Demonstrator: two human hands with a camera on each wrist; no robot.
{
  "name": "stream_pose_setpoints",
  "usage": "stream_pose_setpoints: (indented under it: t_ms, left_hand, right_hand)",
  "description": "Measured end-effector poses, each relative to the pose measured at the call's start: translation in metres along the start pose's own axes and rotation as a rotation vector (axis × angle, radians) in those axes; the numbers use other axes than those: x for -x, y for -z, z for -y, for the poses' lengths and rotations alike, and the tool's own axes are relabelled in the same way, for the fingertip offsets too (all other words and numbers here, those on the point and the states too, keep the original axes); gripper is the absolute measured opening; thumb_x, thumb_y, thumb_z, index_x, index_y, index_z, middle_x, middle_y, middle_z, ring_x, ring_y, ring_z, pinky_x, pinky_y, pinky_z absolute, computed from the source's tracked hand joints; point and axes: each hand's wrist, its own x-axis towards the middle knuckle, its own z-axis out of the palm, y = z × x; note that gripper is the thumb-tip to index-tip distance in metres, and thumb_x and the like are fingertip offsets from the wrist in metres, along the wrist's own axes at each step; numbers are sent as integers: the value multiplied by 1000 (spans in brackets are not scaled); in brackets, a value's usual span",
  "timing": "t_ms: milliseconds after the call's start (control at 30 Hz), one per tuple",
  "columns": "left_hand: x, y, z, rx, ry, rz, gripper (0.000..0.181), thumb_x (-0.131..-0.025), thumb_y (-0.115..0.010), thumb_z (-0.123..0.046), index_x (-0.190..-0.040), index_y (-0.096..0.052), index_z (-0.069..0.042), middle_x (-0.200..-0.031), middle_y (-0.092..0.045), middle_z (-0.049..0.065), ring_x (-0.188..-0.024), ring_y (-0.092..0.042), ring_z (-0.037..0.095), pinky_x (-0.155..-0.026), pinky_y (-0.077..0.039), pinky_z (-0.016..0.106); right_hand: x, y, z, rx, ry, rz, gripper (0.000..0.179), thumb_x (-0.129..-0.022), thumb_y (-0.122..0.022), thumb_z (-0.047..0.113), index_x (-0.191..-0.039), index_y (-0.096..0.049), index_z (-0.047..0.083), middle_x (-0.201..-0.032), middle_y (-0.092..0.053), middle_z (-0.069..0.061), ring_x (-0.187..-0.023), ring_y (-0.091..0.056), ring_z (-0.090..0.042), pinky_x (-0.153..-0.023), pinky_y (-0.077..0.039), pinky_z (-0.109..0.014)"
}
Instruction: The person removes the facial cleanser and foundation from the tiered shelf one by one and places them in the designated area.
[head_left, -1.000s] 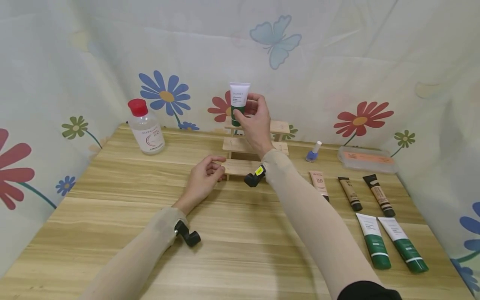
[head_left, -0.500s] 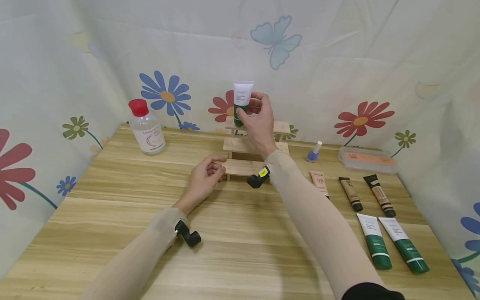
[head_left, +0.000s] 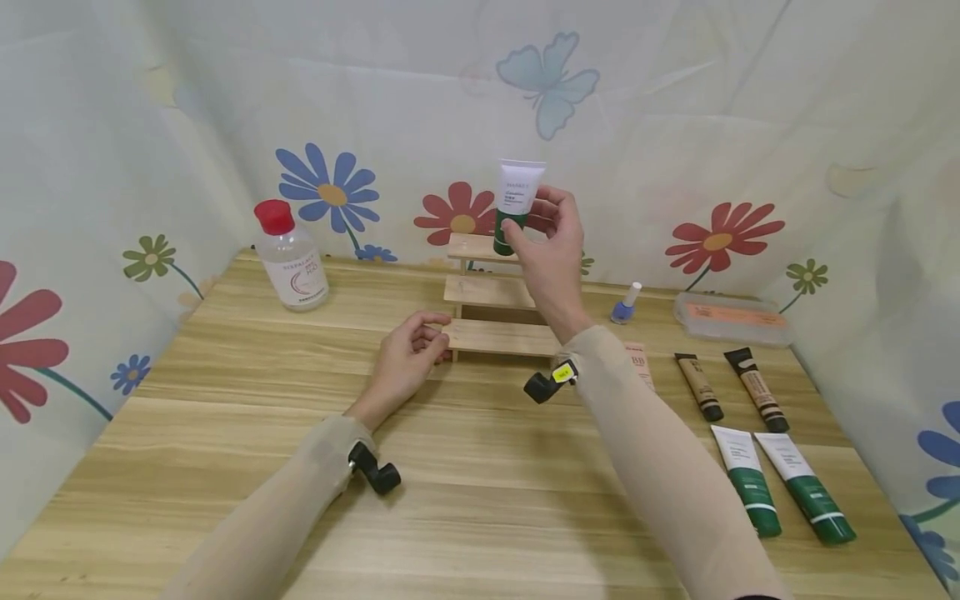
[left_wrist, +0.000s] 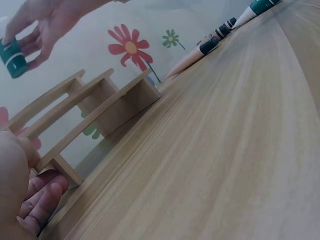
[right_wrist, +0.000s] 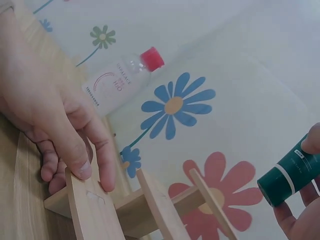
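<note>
My right hand (head_left: 553, 250) holds a white and green squeeze tube (head_left: 517, 196) by its lower green part, cap down. The tube is near the top step of a small three-step wooden display stand (head_left: 498, 336). Seen from the left wrist, its green cap (left_wrist: 14, 61) hangs in the air above the steps. At the stand's left end, my left hand (head_left: 407, 354) grips the edge of the lowest step. From the right wrist, thumb and forefinger lie on that board, with the other fingers curled beside and below it.
To the left stands a clear bottle (head_left: 292, 271) with a red cap. On the right are a purple nail polish bottle (head_left: 626, 304), a clear plastic case (head_left: 735, 319), a pink BB tube (head_left: 640, 362), two brown tubes (head_left: 699, 386) and two white-green tubes (head_left: 806, 487). A flowered curtain hangs behind.
My right hand has moved to the right along the top step with the tube, uncovering more of the stand's left part. My left hand has stayed in place.
</note>
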Motion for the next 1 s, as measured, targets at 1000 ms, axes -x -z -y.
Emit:
stream_pose_setpoints:
  t_ms: [1000]
  left_hand:
    - [-2, -1, 4, -11, 6, -7, 26, -112, -69, -16, -138, -72, -13, -108, -76, 15, -92, -75, 30, -80, -66, 30]
  right_hand:
    - [95, 174, 30, 172, -23, -193, 55, -101, -76, -4, -150, -58, 14, -134, -64, -5, -120, -63, -23, -95, -59, -17]
